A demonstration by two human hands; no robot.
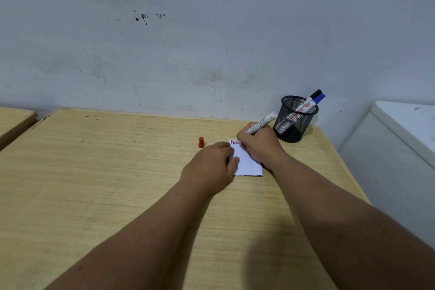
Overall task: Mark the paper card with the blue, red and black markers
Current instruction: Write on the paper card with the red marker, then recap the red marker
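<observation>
A small white paper card [248, 165] lies on the wooden table [117, 172]. Its far left corner bears a blue mark and a red mark. My left hand [211, 167] rests flat on the card's left edge, pinning it down. My right hand [261, 146] grips an uncapped white-bodied marker [261, 123], its tip at the red mark. The red cap [201, 142] stands upright on the table, left of the card. The black-capped marker [314, 94] and the blue-capped marker [318, 99] stand in the black mesh cup [294, 122].
The mesh cup stands close behind my right hand, near the grey wall. A white cabinet [400, 143] is beside the table's right edge. A second wooden table [14, 122] sits at the far left across a narrow gap.
</observation>
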